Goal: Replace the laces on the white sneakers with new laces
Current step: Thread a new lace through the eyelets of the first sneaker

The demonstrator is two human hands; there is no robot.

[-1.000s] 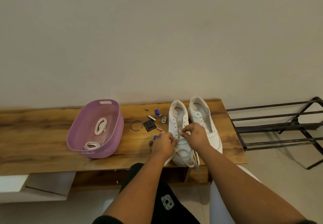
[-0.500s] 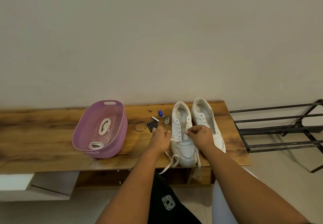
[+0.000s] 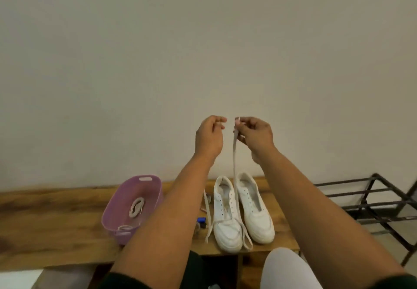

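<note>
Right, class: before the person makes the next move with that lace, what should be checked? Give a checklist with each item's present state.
1. Right hand pinches the lace near its end: ok.
2. Left hand holds the lace's other end: cannot tell, the fingers curl and hide it.
3. Lace runs down to the near sneaker beside the basket: ok.
4. Other sneaker laced: not ok, eyelets bare.
5. Spare laces in the basket: ok.

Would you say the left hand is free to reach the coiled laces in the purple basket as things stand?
Probably yes. The left hand is raised, and whether it pinches a lace end is unclear. The purple basket is open-topped on that side, the coiled laces lying uncovered. The right hand holds the lace.
</note>
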